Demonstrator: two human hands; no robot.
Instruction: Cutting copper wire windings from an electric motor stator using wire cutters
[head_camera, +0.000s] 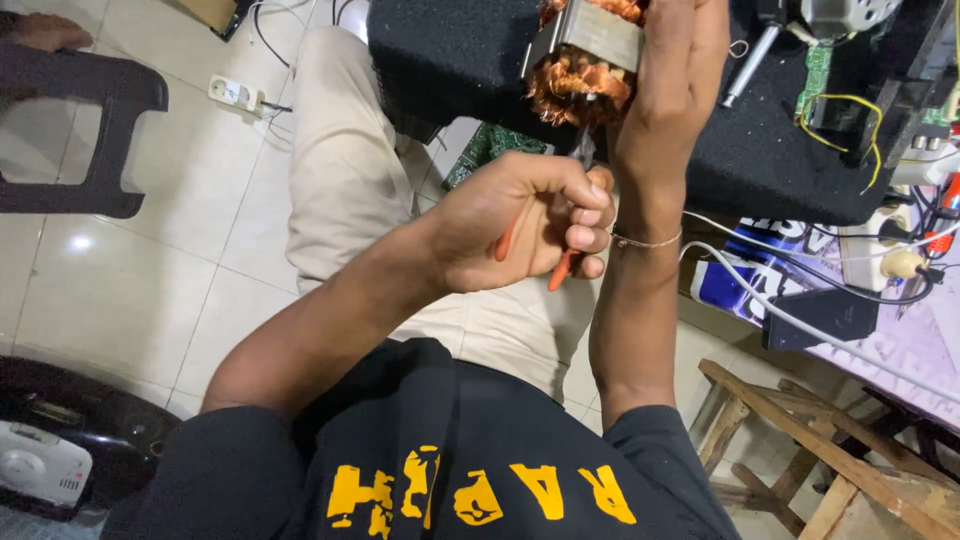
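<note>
The left hand (530, 225) is closed around orange-handled pliers (560, 265), whose tip points up at a motor stator with copper windings (582, 60). The right hand (675, 70) grips that stator from the side, at the near edge of the black-covered worktop (450, 50). A green circuit board (485, 148) lies below the edge. A white power strip (235, 95) sits on the pale tiled floor (150, 250).

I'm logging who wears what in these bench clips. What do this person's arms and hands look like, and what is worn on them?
Both arms are bare from the short sleeves down. The sleeves belong to a black T-shirt with yellow block lettering on the front. The left hand wears nothing: no glove, no ring to be seen. The right hand is also ungloved, with a thin silver-coloured bracelet around its wrist.
</note>
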